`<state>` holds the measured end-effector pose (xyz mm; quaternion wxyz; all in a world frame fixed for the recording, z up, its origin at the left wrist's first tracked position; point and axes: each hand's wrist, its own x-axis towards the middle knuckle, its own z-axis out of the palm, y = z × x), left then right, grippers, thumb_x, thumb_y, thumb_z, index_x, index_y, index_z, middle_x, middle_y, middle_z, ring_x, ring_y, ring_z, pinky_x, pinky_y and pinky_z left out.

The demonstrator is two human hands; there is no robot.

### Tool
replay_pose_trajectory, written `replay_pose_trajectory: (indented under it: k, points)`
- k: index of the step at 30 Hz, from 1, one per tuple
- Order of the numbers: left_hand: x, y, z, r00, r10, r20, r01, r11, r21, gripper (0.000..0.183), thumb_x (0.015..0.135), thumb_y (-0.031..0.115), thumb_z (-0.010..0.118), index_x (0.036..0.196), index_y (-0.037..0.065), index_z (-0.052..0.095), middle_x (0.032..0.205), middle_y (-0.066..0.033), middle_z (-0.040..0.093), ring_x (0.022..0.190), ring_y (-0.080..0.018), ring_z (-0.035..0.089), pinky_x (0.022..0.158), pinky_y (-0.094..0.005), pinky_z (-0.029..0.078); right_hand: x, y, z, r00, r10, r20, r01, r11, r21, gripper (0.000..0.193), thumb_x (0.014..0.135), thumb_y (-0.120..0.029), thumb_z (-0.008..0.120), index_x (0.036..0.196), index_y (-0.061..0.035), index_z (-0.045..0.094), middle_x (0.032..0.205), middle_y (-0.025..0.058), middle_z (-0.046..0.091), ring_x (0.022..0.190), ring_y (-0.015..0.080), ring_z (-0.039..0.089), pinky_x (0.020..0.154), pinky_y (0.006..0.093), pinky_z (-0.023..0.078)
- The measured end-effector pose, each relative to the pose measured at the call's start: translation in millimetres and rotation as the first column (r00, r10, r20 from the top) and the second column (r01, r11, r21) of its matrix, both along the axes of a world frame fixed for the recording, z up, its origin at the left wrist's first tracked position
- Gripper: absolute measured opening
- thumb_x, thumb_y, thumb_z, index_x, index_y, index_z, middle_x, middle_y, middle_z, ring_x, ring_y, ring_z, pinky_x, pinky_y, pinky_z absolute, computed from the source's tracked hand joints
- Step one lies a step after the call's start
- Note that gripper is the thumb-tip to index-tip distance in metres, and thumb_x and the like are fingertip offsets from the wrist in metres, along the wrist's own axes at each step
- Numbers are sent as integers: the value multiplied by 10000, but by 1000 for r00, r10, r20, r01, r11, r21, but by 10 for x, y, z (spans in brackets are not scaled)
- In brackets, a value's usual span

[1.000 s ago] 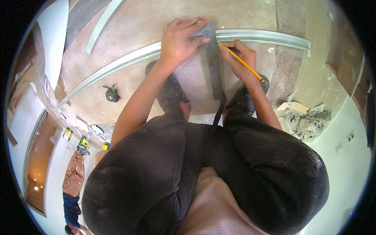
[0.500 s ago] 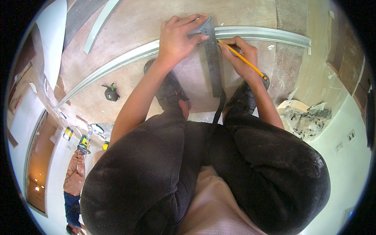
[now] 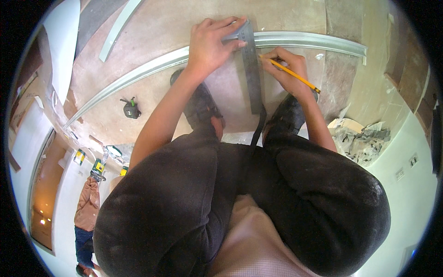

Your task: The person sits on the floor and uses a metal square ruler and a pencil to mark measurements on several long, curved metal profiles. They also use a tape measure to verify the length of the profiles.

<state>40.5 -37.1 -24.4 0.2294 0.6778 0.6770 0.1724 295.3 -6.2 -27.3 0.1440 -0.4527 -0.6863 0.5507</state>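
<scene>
A long metal channel [image 3: 300,40] lies across the floor in front of my feet. Over it rests a try square [image 3: 250,69], its dark blade pointing back toward me. My left hand [image 3: 210,44] presses the square's grey stock against the channel, thumb and fingers closed on it. In my right hand [image 3: 290,71] is a yellow pencil [image 3: 295,76], gripped between the fingers. The pencil's tip is just right of the blade and a little nearer to me than the channel. Left of my left shoe sits a black tape measure [image 3: 131,109].
A shorter metal strip [image 3: 119,31] lies at the far left. Crumpled plastic and scraps [image 3: 362,138] are heaped by the wall on the right. Yellow-and-green containers [image 3: 98,167] stand at the left, near another person [image 3: 87,207]. My black shoes [image 3: 200,106] flank the square's blade.
My right hand has drawn the pencil tip slightly back from the channel's edge, toward me and to the right. My left hand and the square stay nearly still.
</scene>
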Motion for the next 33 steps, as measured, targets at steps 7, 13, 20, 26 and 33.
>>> replay_pose_trajectory:
  k: [7, 13, 20, 26, 33]
  points:
    - [1, 26, -1, 1000, -7, 10, 7, 999, 33, 647, 779, 353, 893, 1406, 293, 746, 1362, 39, 753, 1029, -248, 664, 981, -411, 480, -136, 0, 8, 994, -104, -15, 105, 993, 53, 195, 957, -226, 798, 1052, -60, 761, 914, 132, 785, 829, 265, 787, 758, 359, 598]
    - [-1, 9, 2, 999, -1, 32, 1, 1000, 19, 648, 781, 336, 894, 1410, 293, 743, 1363, 37, 753, 1026, -239, 664, 982, -411, 479, -149, -19, -49, 992, -123, -21, 123, 992, 36, 204, 954, -228, 803, 1071, -65, 766, 930, 135, 795, 837, 275, 791, 763, 365, 605]
    - [7, 7, 12, 1000, 7, 24, -8, 1000, 15, 655, 781, 340, 896, 1416, 288, 741, 1360, 28, 756, 1036, -239, 661, 991, -406, 469, -139, -9, -71, 993, -112, -22, 112, 994, 18, 205, 952, -234, 803, 1042, -53, 770, 930, 136, 798, 815, 278, 788, 751, 357, 600]
    - [-3, 13, -23, 999, 9, 48, -10, 999, 30, 664, 772, 351, 899, 1414, 298, 741, 1358, 4, 758, 1057, -239, 662, 992, -411, 464, 2, 250, 160, 948, 252, 195, -259, 966, 9, 192, 946, -226, 795, 1028, -53, 773, 908, 127, 793, 773, 293, 761, 738, 374, 590]
    - [-97, -16, 216, 994, 20, 111, -25, 999, 40, 642, 756, 340, 904, 1372, 228, 765, 1263, -36, 779, 1055, -257, 663, 969, -410, 467, 172, 441, 227, 976, -32, 213, -95, 824, 559, 388, 900, -204, 812, 1266, -108, 728, 1242, 130, 750, 1151, 330, 680, 975, 408, 558]
